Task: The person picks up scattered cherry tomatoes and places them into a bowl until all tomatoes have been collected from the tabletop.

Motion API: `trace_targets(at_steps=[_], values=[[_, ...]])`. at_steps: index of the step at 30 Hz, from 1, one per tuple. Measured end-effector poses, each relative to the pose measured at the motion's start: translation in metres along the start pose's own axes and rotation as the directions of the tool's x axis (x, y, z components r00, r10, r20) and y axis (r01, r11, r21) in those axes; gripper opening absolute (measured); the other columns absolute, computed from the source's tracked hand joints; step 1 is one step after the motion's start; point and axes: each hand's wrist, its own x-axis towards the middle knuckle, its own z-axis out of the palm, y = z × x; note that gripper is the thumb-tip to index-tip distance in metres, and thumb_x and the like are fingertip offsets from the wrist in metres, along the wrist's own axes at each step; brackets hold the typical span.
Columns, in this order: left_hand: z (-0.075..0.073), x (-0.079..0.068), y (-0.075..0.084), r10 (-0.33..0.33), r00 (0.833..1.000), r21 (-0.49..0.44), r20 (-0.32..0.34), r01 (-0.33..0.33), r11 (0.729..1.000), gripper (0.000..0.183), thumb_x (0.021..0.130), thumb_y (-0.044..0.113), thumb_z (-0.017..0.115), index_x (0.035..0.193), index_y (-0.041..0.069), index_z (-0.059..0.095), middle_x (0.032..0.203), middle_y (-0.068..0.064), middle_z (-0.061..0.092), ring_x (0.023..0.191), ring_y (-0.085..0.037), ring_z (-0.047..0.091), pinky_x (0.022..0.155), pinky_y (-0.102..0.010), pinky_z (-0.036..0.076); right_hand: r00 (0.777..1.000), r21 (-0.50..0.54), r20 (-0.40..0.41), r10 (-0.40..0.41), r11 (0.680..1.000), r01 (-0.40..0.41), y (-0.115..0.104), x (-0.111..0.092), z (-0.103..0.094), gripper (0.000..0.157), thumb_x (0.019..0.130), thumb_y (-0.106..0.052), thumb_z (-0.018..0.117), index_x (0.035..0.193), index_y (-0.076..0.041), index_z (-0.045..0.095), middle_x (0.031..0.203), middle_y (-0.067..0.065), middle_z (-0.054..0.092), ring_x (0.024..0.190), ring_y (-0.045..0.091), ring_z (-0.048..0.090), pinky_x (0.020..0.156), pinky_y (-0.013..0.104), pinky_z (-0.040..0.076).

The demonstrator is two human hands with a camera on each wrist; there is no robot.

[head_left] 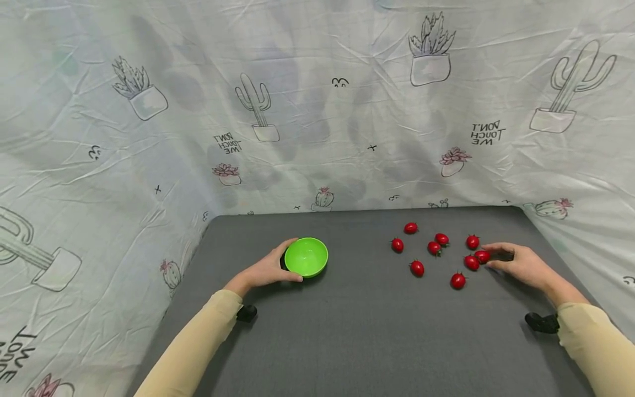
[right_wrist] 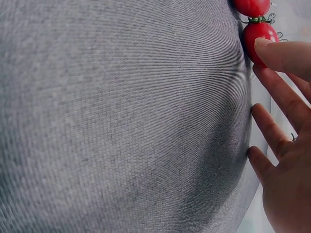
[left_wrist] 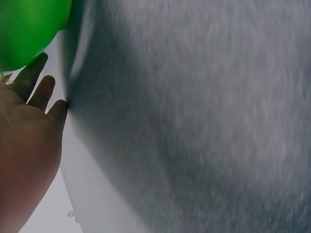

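On the left of the head view, my left hand (head_left: 270,268) grips a small bright green bowl (head_left: 306,257), thumb at its near side and fingers round its far left side. The left wrist view shows the bowl's underside (left_wrist: 29,29) above the spread fingers. Over on the right, my right hand (head_left: 527,267) pinches a red cherry tomato (head_left: 482,256) between thumb and fingers. Its thumb lies on the tomato (right_wrist: 257,34) in the right wrist view, where a second tomato (right_wrist: 251,6) sits just beyond, by the green stem. Another cherry tomato (head_left: 471,263) is right beside the pinched one.
Several more cherry tomatoes lie scattered on the dark grey tabletop (head_left: 347,331), among them one at the back (head_left: 410,227) and one nearer the front (head_left: 458,281). A pale cloth (head_left: 307,110) printed with cacti hangs behind the table and along both sides.
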Motion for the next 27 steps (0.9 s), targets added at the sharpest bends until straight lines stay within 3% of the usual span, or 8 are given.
trace_targets(at_steps=[4,11,27], values=[[0.008,0.002,0.006,0.009,1.0,0.009,0.011,-0.01,1.0,0.111,0.081,0.043,0.087,0.165,0.023,0.018,0.162,-0.01,0.026,0.145,-0.031,0.032,0.111,-0.059,0.031,1.0,-0.005,-0.009,-0.01,1.0,0.01,0.0,-0.002,0.001,0.057,0.099,-0.033,0.071,0.14,0.003,0.058,0.138,0.035,0.053,0.127,0.051,0.044,0.091,0.063,0.038],[0.018,0.005,0.01,0.02,0.999,-0.002,0.028,-0.02,1.0,0.115,0.078,0.045,0.089,0.165,0.022,0.017,0.161,-0.007,0.028,0.144,-0.028,0.034,0.11,-0.055,0.033,1.0,0.004,0.001,0.008,1.0,-0.008,0.001,0.0,0.002,0.059,0.1,-0.037,0.069,0.14,0.005,0.057,0.14,0.038,0.048,0.131,0.057,0.037,0.098,0.072,0.031],[0.02,0.002,0.008,0.024,1.0,-0.041,-0.003,-0.025,0.999,0.11,0.081,0.041,0.088,0.164,0.025,0.019,0.161,-0.011,0.029,0.141,-0.028,0.038,0.111,-0.056,0.033,0.999,0.022,-0.04,0.009,1.0,-0.008,0.005,0.003,0.008,0.056,0.099,-0.041,0.07,0.13,0.005,0.063,0.126,0.03,0.061,0.123,0.05,0.047,0.096,0.068,0.034]])
